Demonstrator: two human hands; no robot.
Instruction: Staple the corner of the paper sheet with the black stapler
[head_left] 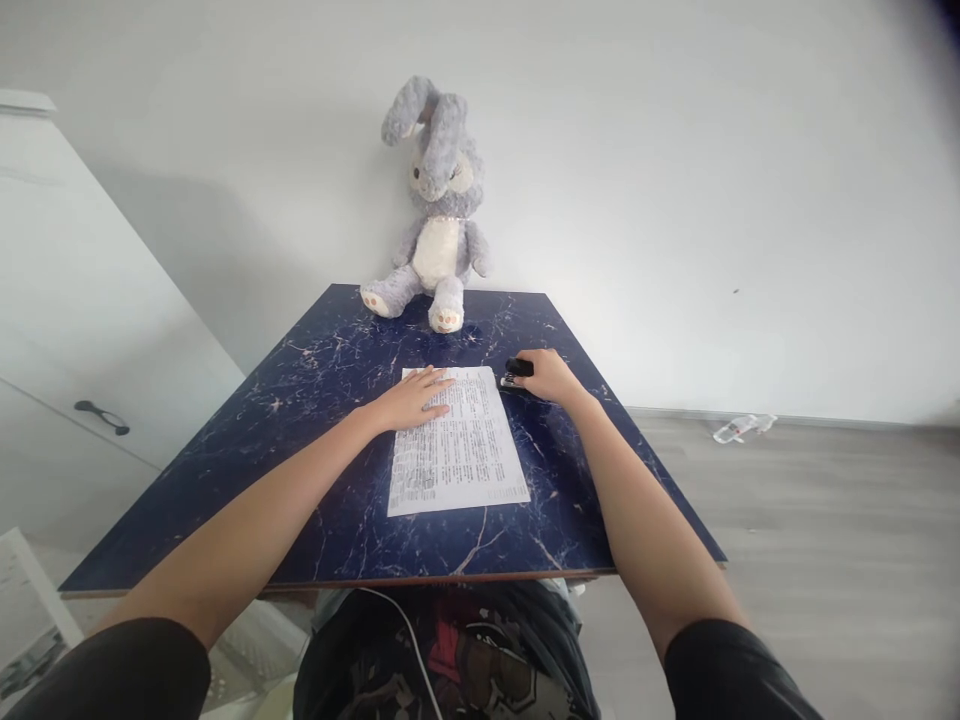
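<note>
Flatly, the spread left hand (411, 402) rests on a white printed paper sheet (469, 450); the right hand (551, 376) grips a black stapler (517, 367).

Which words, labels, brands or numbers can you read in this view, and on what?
None can be read.
Paper: lines of print, too small and blurred.
Stapler: no legible marking.
Shirt: printed picture, no legible words.
Clear plastic item on floor: any label too small.

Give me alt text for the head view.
A person's left hand lies on a printed sheet while the right hand holds a black stapler near its far right corner; a plush rabbit sits behind on the blue table.
</note>
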